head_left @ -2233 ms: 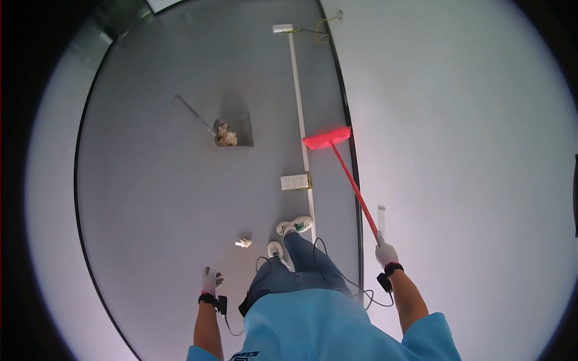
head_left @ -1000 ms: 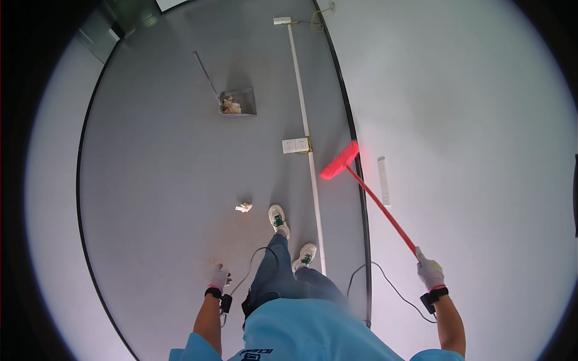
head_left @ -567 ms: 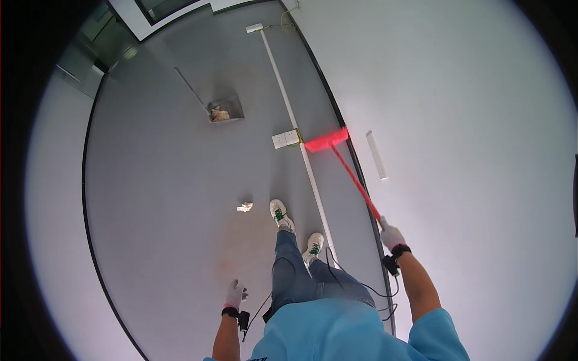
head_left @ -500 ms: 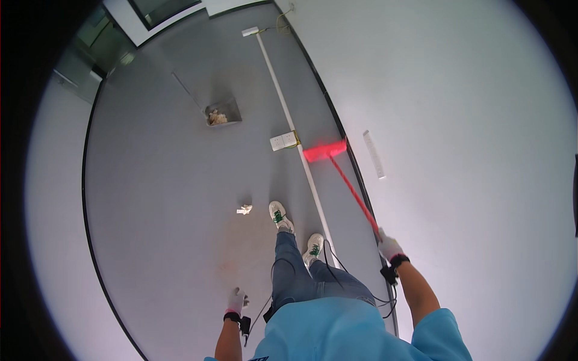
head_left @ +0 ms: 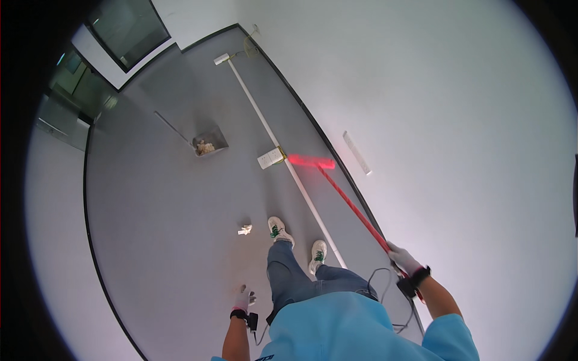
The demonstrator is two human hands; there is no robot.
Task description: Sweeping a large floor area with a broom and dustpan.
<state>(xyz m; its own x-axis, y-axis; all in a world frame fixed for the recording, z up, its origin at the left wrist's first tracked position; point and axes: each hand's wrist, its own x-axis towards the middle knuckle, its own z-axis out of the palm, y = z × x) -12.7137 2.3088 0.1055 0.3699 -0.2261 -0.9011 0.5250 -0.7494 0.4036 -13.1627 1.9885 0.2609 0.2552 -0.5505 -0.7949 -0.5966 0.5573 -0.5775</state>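
My right hand (head_left: 402, 259), in a white glove, is wrapped round the red handle of a broom (head_left: 352, 206). Its red head (head_left: 311, 162), smeared by motion, is between the white floor strip and the wall, close to the double power socket (head_left: 270, 158). My left hand (head_left: 244, 298), also gloved, hangs low beside my left leg with its fingers loosely apart and nothing in it. A crumpled white paper (head_left: 244, 230) lies on the floor to the left of my left shoe. Further off stands a grey dustpan (head_left: 220, 137) with crumpled pale scraps (head_left: 205, 147) inside.
A white cable cover (head_left: 253, 101) runs along the floor near the right wall, with another socket block (head_left: 221, 59) at its far end. A white strip (head_left: 357, 153) is fixed on the right wall. Dark cables (head_left: 385, 280) hang by my right wrist. Glass panels (head_left: 127, 30) are at far left.
The view has turned, so the room's far end sits further left. My right hand has drawn back with the broom, and its head has swung closer to the double socket. My left hand stays empty.
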